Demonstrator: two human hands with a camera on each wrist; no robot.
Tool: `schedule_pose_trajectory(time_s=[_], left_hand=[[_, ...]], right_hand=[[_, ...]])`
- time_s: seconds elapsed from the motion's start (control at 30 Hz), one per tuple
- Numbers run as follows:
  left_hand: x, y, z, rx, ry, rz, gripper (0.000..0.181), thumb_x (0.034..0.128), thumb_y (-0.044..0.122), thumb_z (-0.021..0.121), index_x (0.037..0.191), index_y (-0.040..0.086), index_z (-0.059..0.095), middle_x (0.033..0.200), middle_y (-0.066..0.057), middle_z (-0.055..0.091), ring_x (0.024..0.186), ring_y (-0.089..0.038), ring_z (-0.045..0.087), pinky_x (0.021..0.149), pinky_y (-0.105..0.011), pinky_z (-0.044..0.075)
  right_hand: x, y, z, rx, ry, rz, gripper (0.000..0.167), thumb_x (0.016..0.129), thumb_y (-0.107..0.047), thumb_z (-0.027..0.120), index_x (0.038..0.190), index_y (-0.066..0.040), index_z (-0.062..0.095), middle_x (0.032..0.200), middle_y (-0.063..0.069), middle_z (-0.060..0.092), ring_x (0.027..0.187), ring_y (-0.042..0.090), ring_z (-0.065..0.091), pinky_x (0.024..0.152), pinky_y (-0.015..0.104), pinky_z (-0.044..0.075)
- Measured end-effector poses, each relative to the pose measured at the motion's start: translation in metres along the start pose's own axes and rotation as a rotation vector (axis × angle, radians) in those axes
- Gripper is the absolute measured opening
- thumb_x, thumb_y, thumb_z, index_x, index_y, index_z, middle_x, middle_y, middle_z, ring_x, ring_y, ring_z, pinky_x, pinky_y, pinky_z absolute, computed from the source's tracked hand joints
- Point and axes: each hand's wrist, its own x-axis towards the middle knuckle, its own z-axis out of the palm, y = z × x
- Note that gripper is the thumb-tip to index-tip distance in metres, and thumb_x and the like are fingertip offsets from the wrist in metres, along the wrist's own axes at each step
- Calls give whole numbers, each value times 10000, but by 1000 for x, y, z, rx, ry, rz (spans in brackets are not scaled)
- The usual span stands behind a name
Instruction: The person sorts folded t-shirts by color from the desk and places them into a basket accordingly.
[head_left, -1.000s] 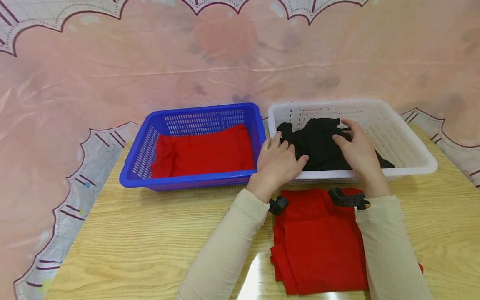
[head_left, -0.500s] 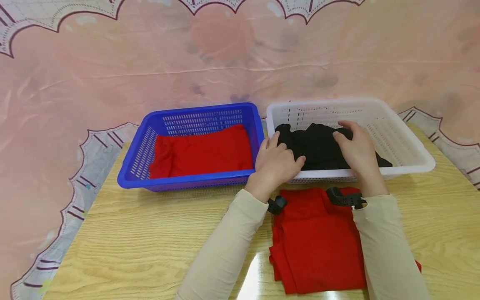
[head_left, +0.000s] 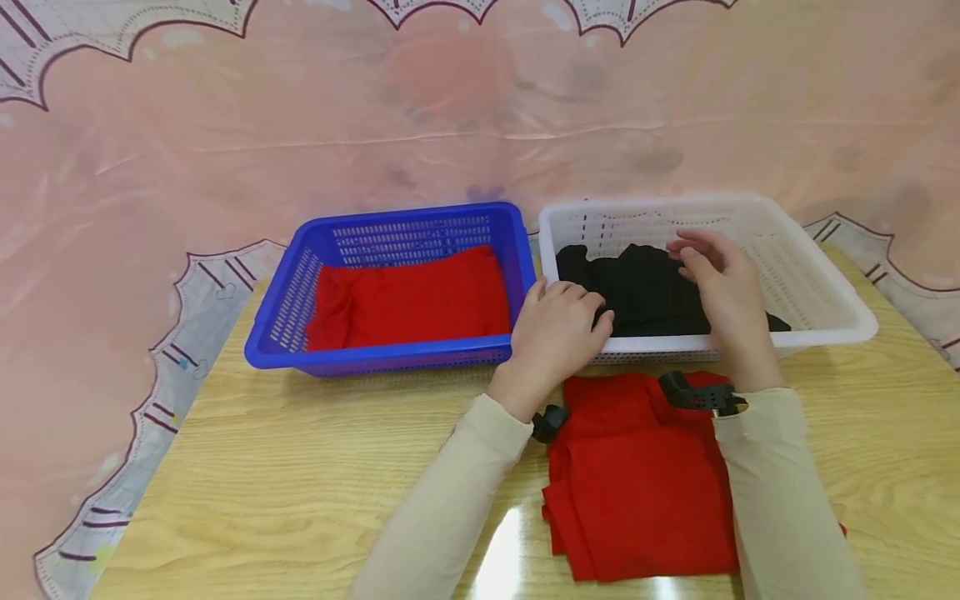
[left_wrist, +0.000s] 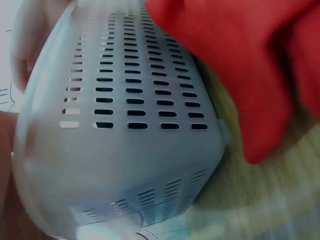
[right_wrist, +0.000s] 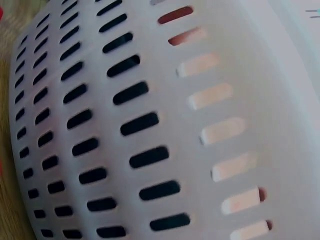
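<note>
A black cloth [head_left: 637, 287] lies bunched along the left and middle of a white slotted basket [head_left: 821, 292]. My left hand [head_left: 558, 325] is over the basket's near left corner, fingers loosely bent at the cloth's left end. Above the cloth's right part hovers my right hand [head_left: 727, 287], its fingers relaxed with nothing visible between them. In the left wrist view, part of the left hand shows beyond the basket rim [left_wrist: 37, 95]. The right wrist view is filled by the basket wall [right_wrist: 100, 150], with dark cloth seen through its slots.
To the left stands a blue basket [head_left: 390, 354] with a red cloth [head_left: 420, 300] in it. A folded red cloth [head_left: 645, 500] lies on the wooden table [head_left: 300, 475], in front of the white basket and partly under the right forearm. A patterned pink sheet [head_left: 450, 100] hangs behind.
The black cloth's raised back part has sunk lower in the basket. My right hand has come away from the cloth, and my left hand has drawn back slightly, its fingers more bent.
</note>
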Motion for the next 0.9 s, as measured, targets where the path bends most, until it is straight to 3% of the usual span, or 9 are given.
schedule_pose_trajectory(time_s=[0.13,0.23,0.53,0.67,0.8,0.9], left_hand=[[-13,-2,-1,-18,76,7,339,931,387,351,1053,278,647,1073,110,596,1142,-112,437,1045,-441,187],[-24,-4,-1,-52,110,21,309,925,378,384,1025,271,656,1058,106,602,1190,-128,402,1041,-453,189],[-53,-10,-8,-156,104,148,318,902,392,453,1133,237,606,1172,77,545,1268,-157,311,1064,-424,133],[-66,-19,-9,-177,213,143,309,895,380,464,1125,232,607,1200,43,506,1191,-161,374,1012,-364,253],[-80,-32,-8,-240,375,129,263,876,344,499,1056,206,632,1082,25,532,994,-131,446,823,-265,372],[-88,-37,-8,-332,418,117,236,872,317,520,1018,176,641,966,36,552,850,-99,468,684,-197,401]], right_hand=[[-3,-4,4,162,-81,-105,352,909,-230,501,1247,-134,511,1121,119,567,980,206,557,821,200,451],[-8,-10,3,225,-125,-133,354,904,-202,515,1245,-110,511,1093,136,575,944,210,576,792,187,462],[-32,-23,-16,377,-197,-183,342,902,-71,500,1229,26,484,1028,152,600,866,237,598,771,225,481],[-45,-21,-24,371,-247,-177,326,910,-35,468,1220,67,469,1013,144,610,854,232,604,752,234,490],[-60,-15,-33,370,-287,-164,317,915,4,435,1218,96,453,1007,141,615,850,224,609,754,227,489],[-70,-9,-44,404,-305,-153,313,919,37,397,1220,116,433,1009,145,615,848,224,613,757,229,489]])
